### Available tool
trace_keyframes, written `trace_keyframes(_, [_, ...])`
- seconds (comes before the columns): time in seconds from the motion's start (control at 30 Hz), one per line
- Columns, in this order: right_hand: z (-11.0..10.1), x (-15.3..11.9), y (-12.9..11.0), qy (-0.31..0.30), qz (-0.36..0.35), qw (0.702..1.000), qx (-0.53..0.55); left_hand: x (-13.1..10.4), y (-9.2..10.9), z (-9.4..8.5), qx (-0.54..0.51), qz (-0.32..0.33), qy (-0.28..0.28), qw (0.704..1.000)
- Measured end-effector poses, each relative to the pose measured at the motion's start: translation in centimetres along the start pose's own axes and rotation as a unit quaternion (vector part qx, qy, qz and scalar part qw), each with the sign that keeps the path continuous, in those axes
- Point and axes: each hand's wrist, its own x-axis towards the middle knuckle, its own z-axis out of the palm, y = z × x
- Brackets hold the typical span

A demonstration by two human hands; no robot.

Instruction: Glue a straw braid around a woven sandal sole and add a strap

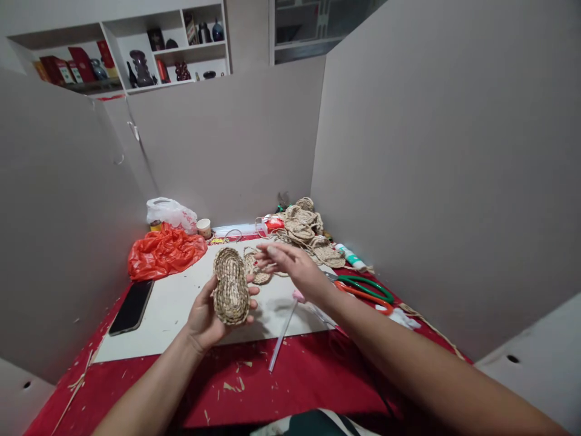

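Note:
A woven straw shoe sole (231, 287) lies upright in my left hand (213, 312), whose fingers wrap round its edge from behind. My right hand (285, 260) hovers to the right of it with fingers stretched out and nothing in them. Behind my right fingers a smaller woven straw piece (256, 266) rests on the white board (181, 315), partly covered. Below that hand lies a clear stick with a pink end (285, 333). Scissors with green and orange handles (365, 289) are on the right, beyond my right forearm.
An orange plastic bag (166, 251), a white bag (170, 213) and a paper cup (204, 227) stand at the back left, with a phone (131, 307) nearer. Braided straw (302, 224) is heaped at the back right. Grey panels (227, 145) enclose the red-covered table (218, 393).

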Motion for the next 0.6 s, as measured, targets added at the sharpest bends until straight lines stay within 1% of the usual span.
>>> trace_keyframes(0.03, [0.0,0.5,0.0,-0.014,0.022,0.996,0.086,-0.1,-0.1,0.3,-0.006,-0.01,-0.027,1.0])
trace_keyframes(0.07, [0.3,1.0,0.1,-0.039,0.048,0.985,0.163,-0.1,-0.4,0.7,-0.01,-0.02,-0.049,0.999])
trace_keyframes(0.13, [1.1,1.8,0.5,-0.101,0.101,0.949,0.28,0.1,-1.0,1.3,-0.011,-0.037,-0.079,0.996])
trace_keyframes(0.2, [2.1,2.3,0.8,-0.157,0.131,0.91,0.361,0.3,-1.6,1.8,-0.012,-0.04,-0.096,0.995])
trace_keyframes(0.27, [2.8,2.7,0.9,-0.196,0.134,0.875,0.422,0.6,-1.8,2.2,-0.016,-0.033,-0.104,0.994])
trace_keyframes(0.33, [3.3,3.0,0.9,-0.223,0.127,0.851,0.458,0.6,-1.9,2.5,-0.019,-0.031,-0.108,0.993])
trace_keyframes(0.37, [3.4,3.1,0.9,-0.232,0.126,0.845,0.465,0.6,-1.8,2.6,-0.017,-0.031,-0.11,0.993])
trace_keyframes(0.43, [3.5,3.2,1.0,-0.237,0.122,0.845,0.464,0.6,-1.8,2.6,-0.01,-0.032,-0.112,0.993])
trace_keyframes(0.5, [3.4,3.3,1.2,-0.228,0.119,0.854,0.452,0.5,-1.7,2.3,-0.004,-0.034,-0.109,0.993])
trace_keyframes(0.6, [2.7,3.5,1.5,-0.199,0.121,0.87,0.435,0.5,-1.3,1.7,-0.011,-0.051,-0.087,0.995])
